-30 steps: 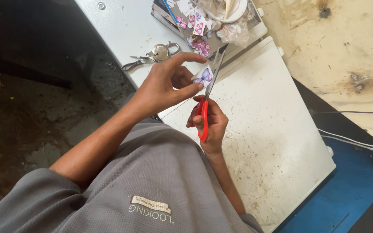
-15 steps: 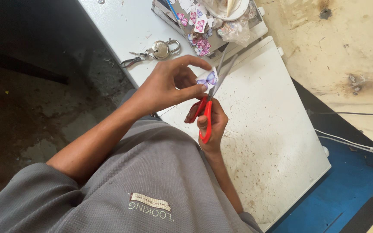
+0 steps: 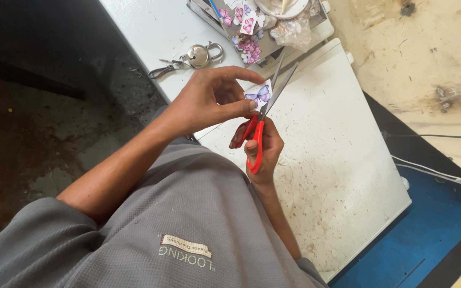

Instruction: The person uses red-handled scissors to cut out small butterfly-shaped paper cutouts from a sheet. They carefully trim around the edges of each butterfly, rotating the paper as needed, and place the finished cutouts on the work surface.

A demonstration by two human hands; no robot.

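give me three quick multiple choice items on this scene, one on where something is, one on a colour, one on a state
1. Where do the padlock and keys lie?
A. on the white table, beyond the hands
B. on the blue surface at lower right
C. in the person's lap

2. What colour are the handles of the scissors?
A. black
B. red
C. yellow

3. How are the scissor blades?
A. shut tight
B. parted, at the edge of the butterfly cutout
C. lying flat on the table

Answers:
1 A, the padlock and keys rest on the white table past the left hand.
2 B, the loops around the fingers of the right hand are red.
3 B, the two blades spread in a narrow V beside the butterfly cutout, which the left hand pinches.
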